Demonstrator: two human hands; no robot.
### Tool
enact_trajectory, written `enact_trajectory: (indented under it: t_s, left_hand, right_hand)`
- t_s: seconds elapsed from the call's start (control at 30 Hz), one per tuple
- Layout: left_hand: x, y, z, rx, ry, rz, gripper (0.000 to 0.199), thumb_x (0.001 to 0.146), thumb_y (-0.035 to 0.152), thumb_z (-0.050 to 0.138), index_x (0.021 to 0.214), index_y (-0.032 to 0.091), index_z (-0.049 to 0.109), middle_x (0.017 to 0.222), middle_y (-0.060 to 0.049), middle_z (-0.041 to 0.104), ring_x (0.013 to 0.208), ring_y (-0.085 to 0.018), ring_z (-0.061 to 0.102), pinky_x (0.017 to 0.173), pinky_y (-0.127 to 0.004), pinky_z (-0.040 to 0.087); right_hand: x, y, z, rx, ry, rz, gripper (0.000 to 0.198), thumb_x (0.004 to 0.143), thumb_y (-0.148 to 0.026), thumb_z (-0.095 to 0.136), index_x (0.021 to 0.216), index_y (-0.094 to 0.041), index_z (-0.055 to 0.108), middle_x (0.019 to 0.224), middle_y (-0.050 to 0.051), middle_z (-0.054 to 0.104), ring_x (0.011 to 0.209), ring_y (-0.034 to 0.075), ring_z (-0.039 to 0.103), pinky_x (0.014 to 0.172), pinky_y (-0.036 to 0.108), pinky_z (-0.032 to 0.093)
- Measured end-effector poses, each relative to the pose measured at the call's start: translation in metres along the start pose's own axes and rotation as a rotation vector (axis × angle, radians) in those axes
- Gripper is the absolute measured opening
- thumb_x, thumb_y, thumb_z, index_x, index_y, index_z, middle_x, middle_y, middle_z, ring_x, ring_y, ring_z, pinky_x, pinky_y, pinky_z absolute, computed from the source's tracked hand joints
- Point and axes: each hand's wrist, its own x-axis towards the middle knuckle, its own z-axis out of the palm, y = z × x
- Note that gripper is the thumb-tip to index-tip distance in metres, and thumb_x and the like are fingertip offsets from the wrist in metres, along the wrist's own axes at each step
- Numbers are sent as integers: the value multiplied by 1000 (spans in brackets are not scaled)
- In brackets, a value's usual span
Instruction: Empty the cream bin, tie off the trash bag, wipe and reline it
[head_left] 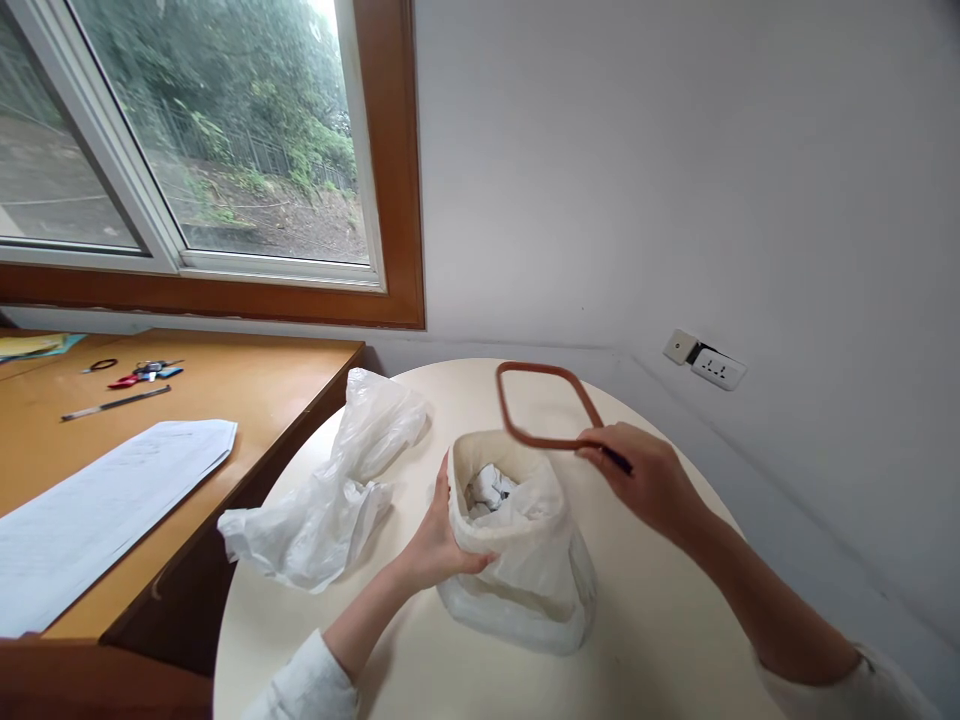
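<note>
A small trash bin (466,450), lined with a white plastic bag (525,585) folded out over its rim, stands on the round table. Crumpled paper (491,487) lies inside it. My left hand (442,535) grips the bin's left side, thumb along the front of the rim. In my right hand (637,470) is a brown rim ring (547,443), a rounded square frame, pinched at its near right corner. The ring hangs tilted above the bin's back right edge, apart from it. Left of the bin lies a crumpled white plastic bag (337,510).
The cream round table (420,665) stands against a white wall with a socket (718,368). On the left, a wooden desk (277,370) bears paper sheets (112,510), a pen (116,403), keys (154,370) and a black ring (103,365). Above the desk is a window (247,130).
</note>
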Motion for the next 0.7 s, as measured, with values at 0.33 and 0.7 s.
enact_trajectory:
  t_s: [0.33, 0.7]
  left_hand:
    - [3, -3, -7, -16, 47, 35, 121, 59, 31, 78, 141, 29, -11, 146, -13, 20, 133, -32, 24, 108, -50, 21]
    - [5, -1, -8, -7, 53, -34, 127, 55, 36, 80, 141, 30, -13, 147, -13, 19, 135, -34, 18, 109, -53, 17]
  right_hand:
    - [-55, 129, 49, -169, -234, 414, 29, 88, -38, 38, 92, -22, 62, 83, 6, 65, 79, 21, 58, 66, 32, 42]
    - [-86, 154, 66, -149, -276, 535, 30, 89, -35, 35, 99, -24, 61, 91, 6, 64, 89, 22, 57, 72, 34, 43]
